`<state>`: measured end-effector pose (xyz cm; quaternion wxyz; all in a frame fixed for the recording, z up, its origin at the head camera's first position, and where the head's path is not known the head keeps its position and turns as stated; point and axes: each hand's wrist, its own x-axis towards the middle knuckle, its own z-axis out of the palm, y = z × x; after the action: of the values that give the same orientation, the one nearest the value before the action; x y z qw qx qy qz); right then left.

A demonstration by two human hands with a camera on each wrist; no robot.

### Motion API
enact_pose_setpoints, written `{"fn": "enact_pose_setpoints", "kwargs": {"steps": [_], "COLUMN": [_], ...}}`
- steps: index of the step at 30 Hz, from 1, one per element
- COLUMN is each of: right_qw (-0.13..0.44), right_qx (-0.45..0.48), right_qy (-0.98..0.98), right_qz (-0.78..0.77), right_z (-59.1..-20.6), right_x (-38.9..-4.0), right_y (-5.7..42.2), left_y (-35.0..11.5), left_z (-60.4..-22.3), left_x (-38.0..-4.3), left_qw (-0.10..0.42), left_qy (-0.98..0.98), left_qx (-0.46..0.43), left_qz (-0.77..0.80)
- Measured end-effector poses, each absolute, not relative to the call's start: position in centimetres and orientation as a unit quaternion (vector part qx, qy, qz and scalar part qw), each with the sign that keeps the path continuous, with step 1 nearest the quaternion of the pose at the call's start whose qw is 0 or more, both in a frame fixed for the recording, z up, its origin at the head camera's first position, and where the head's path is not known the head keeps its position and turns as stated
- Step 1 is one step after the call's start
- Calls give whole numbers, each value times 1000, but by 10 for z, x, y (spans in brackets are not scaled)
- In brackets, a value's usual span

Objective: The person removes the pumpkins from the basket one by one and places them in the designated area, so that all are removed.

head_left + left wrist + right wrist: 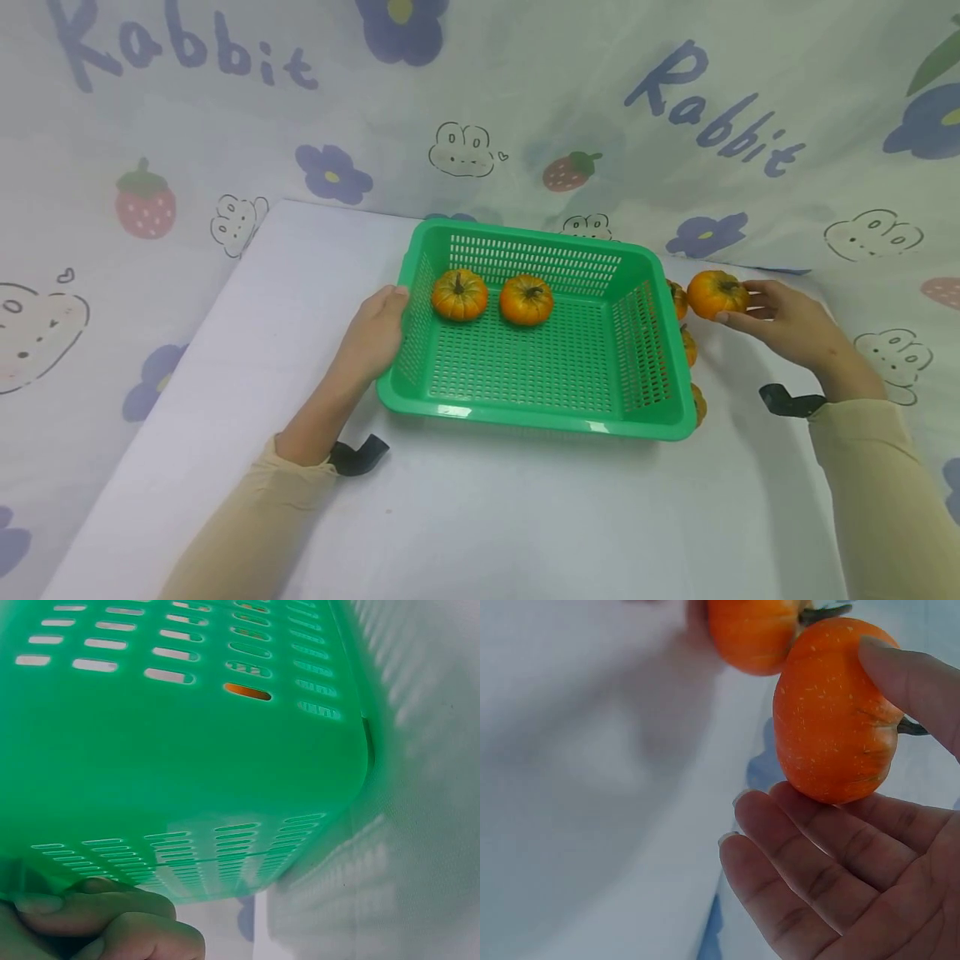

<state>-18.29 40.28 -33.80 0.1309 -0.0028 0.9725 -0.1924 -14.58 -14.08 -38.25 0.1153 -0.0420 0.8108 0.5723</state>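
A green plastic basket with slotted walls stands on the white table, holding two small orange pumpkins, a left one and a right one. My left hand grips the basket's left rim; in the left wrist view its curled fingers show below the green wall. To the right of the basket, my right hand holds another small pumpkin between thumb and fingers. The right wrist view shows this pumpkin with the thumb on its upper side and fingers beneath.
Several more pumpkins sit along the basket's right side, partly hidden by its wall, such as one near the front corner. Behind the table hangs a white cloth printed with rabbits, flowers and strawberries. A black strap end sticks out at the left wrist.
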Motion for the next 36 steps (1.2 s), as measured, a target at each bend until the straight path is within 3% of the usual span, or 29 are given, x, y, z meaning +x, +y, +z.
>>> {"fn": "enact_pose_setpoints", "kwargs": {"steps": [36], "right_qw": [176], "right_qx": [39], "right_qy": [965], "right_qz": [-188], "right_z": [-379], "right_x": [-190], "right_y": [414], "left_y": [-139], "left_z": [-383], "left_x": [-145], "left_qw": [109], "left_qy": [808], "left_qx": [-35], "left_qz": [577]}}
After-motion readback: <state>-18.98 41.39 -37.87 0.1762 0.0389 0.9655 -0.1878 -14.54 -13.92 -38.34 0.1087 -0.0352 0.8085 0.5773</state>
